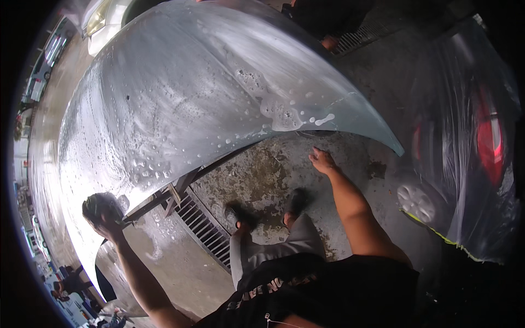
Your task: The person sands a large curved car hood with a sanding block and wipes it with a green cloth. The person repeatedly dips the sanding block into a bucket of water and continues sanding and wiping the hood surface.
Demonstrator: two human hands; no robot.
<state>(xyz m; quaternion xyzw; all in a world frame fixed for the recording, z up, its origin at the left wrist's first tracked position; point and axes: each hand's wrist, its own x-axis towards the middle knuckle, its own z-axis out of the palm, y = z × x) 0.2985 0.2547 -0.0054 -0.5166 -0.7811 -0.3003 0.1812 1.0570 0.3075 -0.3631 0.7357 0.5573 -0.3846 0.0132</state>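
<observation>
A grey car hood (180,82) is spread out before me, wet and streaked, with soap suds (281,112) near its front edge. My left hand (106,220) presses a dark pad (94,205) onto the hood's near left corner; its exact kind is hard to make out. Below the hood's near edge, on the right, my right hand (324,161) hangs apart from the panel. Its fingers are partly stretched and nothing shows in them.
Under the hood is a support frame (186,180). A floor drain grate (205,227) lies by my feet. To the right stands a car wrapped in plastic sheeting (459,158). Across the hood is another person in dark clothing (328,16). A white car (106,24) is beyond.
</observation>
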